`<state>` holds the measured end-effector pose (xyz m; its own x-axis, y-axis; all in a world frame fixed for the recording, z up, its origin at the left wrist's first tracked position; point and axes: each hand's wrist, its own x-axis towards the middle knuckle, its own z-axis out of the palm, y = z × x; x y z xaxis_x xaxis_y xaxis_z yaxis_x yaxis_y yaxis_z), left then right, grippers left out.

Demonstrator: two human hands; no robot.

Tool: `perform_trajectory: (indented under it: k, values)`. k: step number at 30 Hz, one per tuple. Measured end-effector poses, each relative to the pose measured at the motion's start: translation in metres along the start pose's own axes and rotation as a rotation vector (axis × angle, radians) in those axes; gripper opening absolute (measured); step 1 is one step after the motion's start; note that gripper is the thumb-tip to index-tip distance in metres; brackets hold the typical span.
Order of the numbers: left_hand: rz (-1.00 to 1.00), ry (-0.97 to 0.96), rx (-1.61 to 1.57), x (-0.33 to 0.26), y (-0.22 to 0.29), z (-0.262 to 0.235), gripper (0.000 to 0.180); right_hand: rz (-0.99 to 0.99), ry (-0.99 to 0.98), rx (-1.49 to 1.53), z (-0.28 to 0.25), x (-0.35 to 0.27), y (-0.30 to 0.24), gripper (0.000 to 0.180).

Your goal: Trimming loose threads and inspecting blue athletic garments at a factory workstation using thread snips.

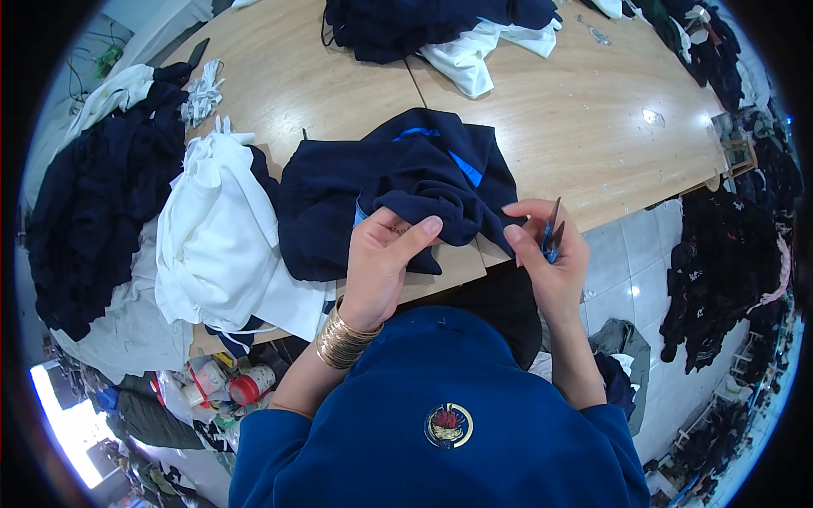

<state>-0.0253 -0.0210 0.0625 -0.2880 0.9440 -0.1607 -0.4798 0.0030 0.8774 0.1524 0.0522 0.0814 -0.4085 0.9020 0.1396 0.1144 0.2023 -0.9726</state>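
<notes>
A wooden worktop carries a navy garment at its near edge, beside a white cloth pile. The left hand pinches the garment's bunched fold, fingers closed on it. The right hand grips small blue snips.

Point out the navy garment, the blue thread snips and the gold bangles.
Navy fabric garment (373, 182): head view, flat upper panel.
Small blue thread snips (552, 230): head view, blades in the right hand.
Stacked gold metal bangles (341, 340): head view, left wrist.
</notes>
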Motion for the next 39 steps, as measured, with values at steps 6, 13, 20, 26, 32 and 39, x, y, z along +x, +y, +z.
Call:
perform_trajectory:
  k: [6, 13, 20, 26, 32, 39]
  values:
    - [-0.042, -0.04, 0.016, -0.003, 0.007, 0.002, 0.019, -0.057, -0.151, -0.054, 0.015, 0.007, -0.006, 0.031]
    - [-0.134, -0.036, 0.0, -0.005, 0.014, -0.004, 0.018, -0.241, -0.205, -0.473, 0.008, 0.006, -0.004, 0.038]
    - [-0.104, -0.024, 0.025, -0.006, 0.014, -0.004, 0.017, -0.216, -0.181, -0.492, 0.013, 0.005, -0.005, 0.025]
    - [-0.126, -0.003, 0.013, -0.006, 0.011, -0.004, 0.018, -0.242, -0.167, -0.543, 0.015, 0.006, -0.003, 0.031]
    - [-0.156, -0.001, -0.013, -0.006, 0.009, -0.004, 0.018, -0.325, -0.116, -0.601, 0.018, 0.005, 0.0, 0.029]
    - [-0.168, -0.009, -0.044, -0.006, 0.008, -0.004, 0.019, -0.314, -0.1, -0.589, 0.019, 0.005, 0.0, 0.028]
